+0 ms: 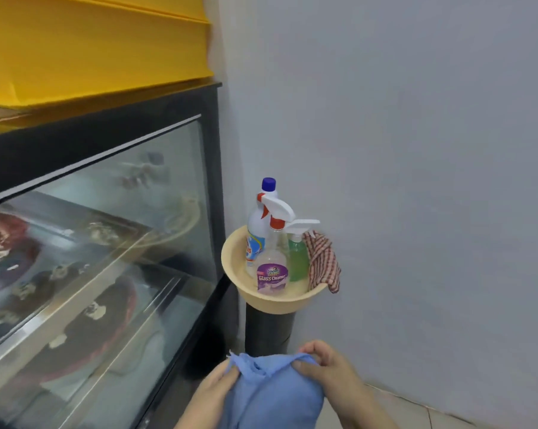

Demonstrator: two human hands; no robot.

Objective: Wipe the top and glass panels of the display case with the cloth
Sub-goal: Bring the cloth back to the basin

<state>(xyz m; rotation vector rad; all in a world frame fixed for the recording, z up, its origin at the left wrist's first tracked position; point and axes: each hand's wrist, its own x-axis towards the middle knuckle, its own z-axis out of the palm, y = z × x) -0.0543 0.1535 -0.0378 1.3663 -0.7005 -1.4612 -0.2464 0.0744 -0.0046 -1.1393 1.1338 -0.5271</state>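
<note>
A black-framed display case (213, 156) fills the left side, its glass panel (106, 243) slanting toward me with cakes on shelves behind it. At the bottom centre I hold a blue cloth (274, 394) in both hands, away from the glass. My left hand (212, 394) pinches its left edge. My right hand (326, 366) grips its upper right corner. The case's top is covered by yellow sheets (91, 51).
A beige basin (236, 267) sits on a black stand (269, 332) right of the case. It holds a glass cleaner spray bottle (272, 274), a green spray bottle (297, 258), a white bottle with a blue cap (258, 224) and a red checked rag (322, 261). A grey wall (416, 150) stands to the right.
</note>
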